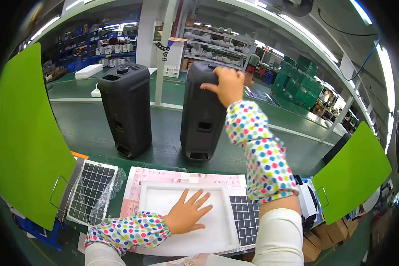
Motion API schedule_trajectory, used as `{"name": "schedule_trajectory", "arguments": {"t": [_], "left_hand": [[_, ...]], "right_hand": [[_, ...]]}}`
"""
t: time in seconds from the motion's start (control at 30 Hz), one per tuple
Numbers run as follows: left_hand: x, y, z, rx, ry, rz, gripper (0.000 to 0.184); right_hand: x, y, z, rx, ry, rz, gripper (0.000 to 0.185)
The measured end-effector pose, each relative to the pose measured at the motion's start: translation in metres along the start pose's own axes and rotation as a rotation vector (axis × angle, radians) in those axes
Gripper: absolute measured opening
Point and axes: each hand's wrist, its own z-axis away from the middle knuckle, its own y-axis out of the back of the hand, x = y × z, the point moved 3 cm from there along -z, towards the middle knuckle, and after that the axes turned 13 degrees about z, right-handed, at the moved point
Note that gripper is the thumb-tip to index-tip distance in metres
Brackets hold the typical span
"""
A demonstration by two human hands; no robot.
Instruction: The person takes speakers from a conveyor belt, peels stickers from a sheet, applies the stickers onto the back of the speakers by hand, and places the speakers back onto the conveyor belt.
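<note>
Both units, near black speaker (pixel 203 106) and second speaker (pixel 131 106), stood upright on the bench (pixel 166 133), neither in the white tray (pixel 221 230). Left hand (pixel 185 216) lay spread on tray, gripping nothing. Right hand (pixel 229 86) was at near speaker's top; grip unclear, fingertips partly hidden.

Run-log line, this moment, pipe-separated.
left hand: spread over white tray | right hand: at top of nearer-right black speaker | second speaker: upright

From where I stood I counted two black speakers (pixel 131 111) (pixel 201 108); two gridded panels (pixel 92 190) (pixel 244 217); two lime-green boards (pixel 26 133) (pixel 354 175); one shallow white tray (pixel 162 201); two dotted sleeves (pixel 131 231) (pixel 268 164); one left hand (pixel 187 214) and one right hand (pixel 228 84), so two bare hands in all.
</note>
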Motion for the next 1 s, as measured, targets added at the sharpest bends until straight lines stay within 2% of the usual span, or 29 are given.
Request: {"name": "schedule_trajectory", "arguments": {"t": [0.17,0.23,0.33,0.43,0.57,0.67,0.77,0.83,0.87,0.9,0.93,0.97,1.0], "left_hand": [[-0.01,-0.035,0.029,-0.272,0.172,0.091,0.081],[-0.02,-0.048,0.039,-0.33,0.222,0.083,0.083],[-0.042,-0.052,0.044,-0.356,0.167,0.086,0.087],[-0.049,-0.04,0.041,-0.424,0.168,0.102,0.088],[-0.039,-0.033,0.026,-0.493,0.197,0.093,0.085],[-0.019,-0.033,-0.001,-0.37,0.082,0.131,0.081],[0.003,-0.039,-0.039,-0.214,-0.074,0.156,0.077],[0.009,-0.05,-0.068,-0.168,-0.119,0.173,0.074],[0.011,-0.057,-0.083,-0.145,-0.139,0.182,0.073],[0.013,-0.064,-0.098,-0.153,-0.139,0.176,0.073],[0.016,-0.071,-0.115,-0.164,-0.141,0.17,0.072],[0.018,-0.078,-0.13,-0.175,-0.145,0.161,0.072],[0.018,-0.088,-0.146,-0.186,-0.113,0.151,0.073]], "right_hand": [[0.01,-0.044,0.038,-0.036,-0.099,-0.039,0.06],[0.019,-0.046,0.04,-0.156,-0.095,-0.12,0.062],[0.023,-0.035,0.044,-0.238,-0.109,-0.127,0.06],[0.025,-0.029,0.057,-0.234,-0.082,-0.148,0.06],[0.029,-0.003,0.073,-0.167,-0.048,-0.336,0.061],[0.043,0.036,0.088,-0.047,-0.079,-0.48,0.062],[0.066,0.072,0.138,-0.101,-0.005,-0.538,0.052],[0.086,0.06,0.22,-0.538,-0.245,-0.786,0.036],[0.095,0.056,0.264,-0.852,-0.253,-0.732,0.034],[0.103,0.054,0.313,-1.063,-0.094,-0.64,0.033],[0.108,0.053,0.364,-1.16,-0.16,-0.553,0.032],[0.117,0.04,0.422,-0.981,-0.071,-0.497,0.034],[0.11,0.062,0.427,-1.063,-0.305,-0.467,0.034]]}}
